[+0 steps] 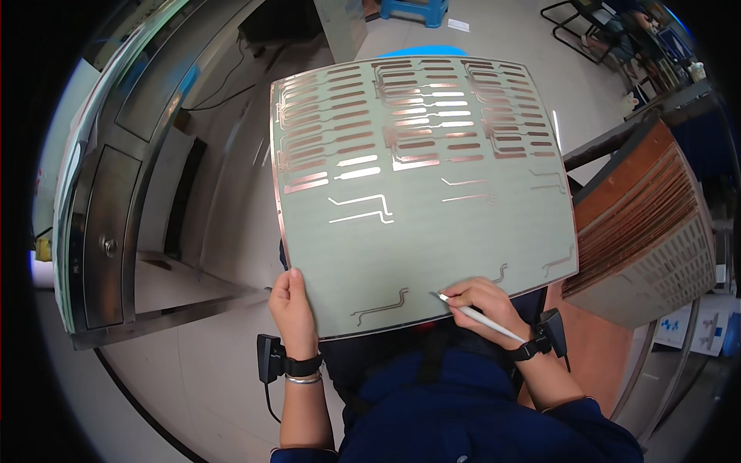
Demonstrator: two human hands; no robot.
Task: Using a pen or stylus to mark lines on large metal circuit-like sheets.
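Note:
A large pale green circuit board panel (432, 239) with copper traces spans the middle of the view, tilted in front of my body. My left hand (292, 302) is closed on its near left edge, with part of the fingers hidden behind it. Between the fingers of my right hand (485, 302) is a slim white pen-shaped tool (490, 322) with a thin dark tip. That tip is at the panel's lower middle, just right of a small bent copper trace (380, 307). Whether it touches the surface I cannot tell.
At the right a thick stack of similar copper-edged panels (641, 231) leans on a frame. A metal cabinet (108, 224) with a drawer knob stands at the left. Beyond the panel are a blue stool (415, 11) and a black-framed chair (571, 31).

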